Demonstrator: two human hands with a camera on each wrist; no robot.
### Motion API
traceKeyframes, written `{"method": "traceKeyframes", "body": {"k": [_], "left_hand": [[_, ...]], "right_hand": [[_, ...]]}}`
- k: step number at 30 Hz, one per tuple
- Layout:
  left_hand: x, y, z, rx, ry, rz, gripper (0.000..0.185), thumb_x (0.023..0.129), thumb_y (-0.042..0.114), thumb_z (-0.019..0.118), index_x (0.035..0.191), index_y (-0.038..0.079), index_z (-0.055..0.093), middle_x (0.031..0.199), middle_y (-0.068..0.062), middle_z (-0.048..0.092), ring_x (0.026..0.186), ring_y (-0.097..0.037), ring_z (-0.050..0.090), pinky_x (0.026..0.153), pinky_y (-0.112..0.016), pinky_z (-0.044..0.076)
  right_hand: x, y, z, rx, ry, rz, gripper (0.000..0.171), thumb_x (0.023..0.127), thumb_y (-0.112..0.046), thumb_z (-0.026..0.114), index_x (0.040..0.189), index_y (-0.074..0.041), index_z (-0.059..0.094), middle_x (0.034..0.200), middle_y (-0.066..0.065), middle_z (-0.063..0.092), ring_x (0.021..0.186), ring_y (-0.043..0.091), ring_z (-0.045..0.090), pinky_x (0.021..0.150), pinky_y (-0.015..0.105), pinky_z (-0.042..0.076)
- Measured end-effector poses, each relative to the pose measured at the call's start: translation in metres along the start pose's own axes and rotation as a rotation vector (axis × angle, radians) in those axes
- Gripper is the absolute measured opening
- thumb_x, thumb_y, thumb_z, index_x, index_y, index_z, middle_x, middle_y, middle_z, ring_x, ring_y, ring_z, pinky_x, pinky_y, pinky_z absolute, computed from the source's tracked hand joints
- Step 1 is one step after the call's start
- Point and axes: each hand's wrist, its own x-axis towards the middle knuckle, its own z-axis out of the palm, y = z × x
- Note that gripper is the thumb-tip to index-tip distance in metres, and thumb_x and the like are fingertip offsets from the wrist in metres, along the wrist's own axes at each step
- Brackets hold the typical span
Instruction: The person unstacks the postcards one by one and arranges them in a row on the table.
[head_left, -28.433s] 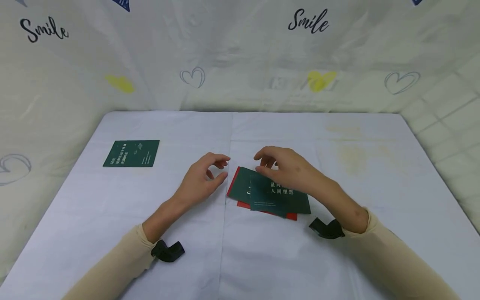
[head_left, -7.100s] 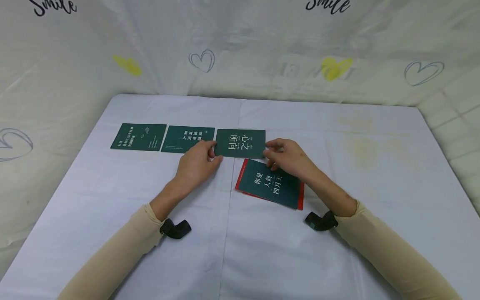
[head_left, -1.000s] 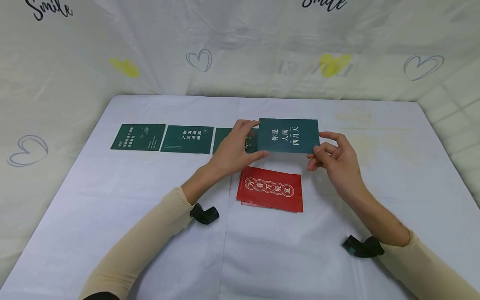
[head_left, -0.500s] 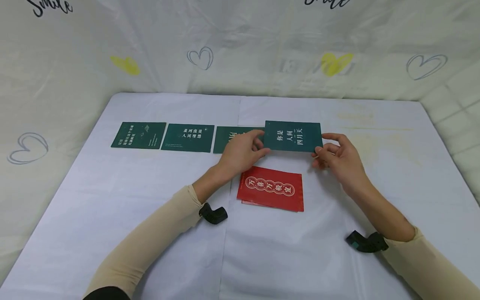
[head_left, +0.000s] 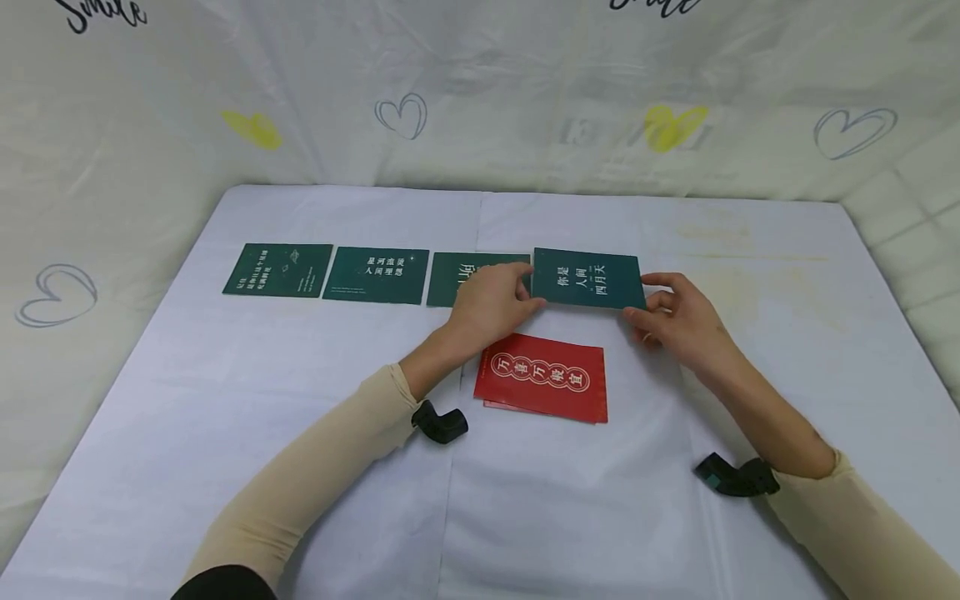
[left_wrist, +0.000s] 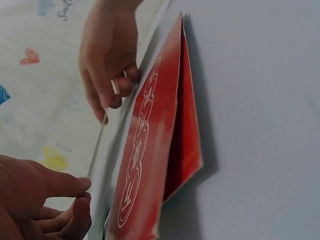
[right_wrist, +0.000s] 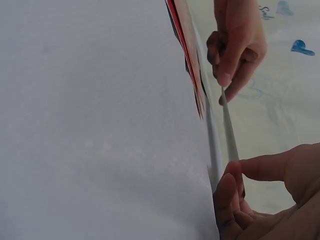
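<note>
Both hands hold one dark green card (head_left: 588, 279) with white characters by its short ends. My left hand (head_left: 527, 293) pinches its left edge, and my right hand (head_left: 639, 305) pinches its right edge. It lies low over the white cloth, at the right end of a row of three green cards (head_left: 377, 275); my left hand partly covers the third card (head_left: 467, 278). Whether the held card touches the cloth I cannot tell. In the left wrist view the card (left_wrist: 97, 150) shows edge-on between my left hand (left_wrist: 82, 192) and right hand (left_wrist: 112, 97).
A small stack of red cards (head_left: 542, 377) lies near me, just below the held card, and shows in the left wrist view as the red stack (left_wrist: 150, 150). The table (head_left: 750, 392) is covered in white cloth, with printed sheeting behind it. Black wrist mounts (head_left: 441, 421) sit on both sleeves.
The green card, held by both hands throughout, has come down and slightly toward me into line with the row. Both hands sank with it.
</note>
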Motion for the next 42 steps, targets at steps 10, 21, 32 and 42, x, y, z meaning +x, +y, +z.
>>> {"method": "traceKeyframes", "body": {"k": [10,21,32,42], "left_hand": [[0.004,0.000,0.001,-0.003,-0.052,-0.005,0.060,0.096,0.031,0.076,0.149,0.009,0.057,0.085,0.000,0.075,0.068,-0.010,0.065,0.056,-0.021,0.046],[0.002,0.000,0.001,0.014,-0.127,-0.007,0.062,0.098,0.034,0.072,0.152,0.008,0.054,0.076,-0.002,0.070,0.064,-0.012,0.064,0.062,-0.022,0.046],[0.001,-0.002,0.002,0.031,-0.128,0.009,0.062,0.099,0.033,0.072,0.152,0.007,0.053,0.081,-0.002,0.071,0.067,-0.011,0.064,0.063,-0.022,0.047],[0.004,0.000,0.003,0.047,-0.172,0.049,0.063,0.097,0.035,0.072,0.151,0.008,0.054,0.081,-0.003,0.071,0.069,-0.012,0.064,0.062,-0.020,0.049]], "right_hand": [[0.005,0.000,-0.002,-0.126,0.004,0.017,0.072,0.102,-0.023,0.067,0.159,0.001,0.030,0.108,0.022,0.070,0.070,0.014,0.070,0.066,0.021,0.057],[0.009,0.000,-0.001,-0.135,-0.007,0.039,0.074,0.102,-0.023,0.067,0.161,-0.001,0.027,0.107,0.020,0.067,0.072,0.016,0.069,0.065,0.023,0.058],[0.011,0.001,0.001,-0.135,-0.015,0.048,0.073,0.102,-0.022,0.067,0.161,-0.001,0.028,0.108,0.020,0.066,0.069,0.016,0.070,0.065,0.023,0.058],[0.013,0.001,-0.001,-0.190,-0.021,0.059,0.072,0.102,-0.026,0.067,0.158,0.001,0.031,0.102,0.016,0.058,0.068,0.016,0.068,0.064,0.024,0.055]]}}
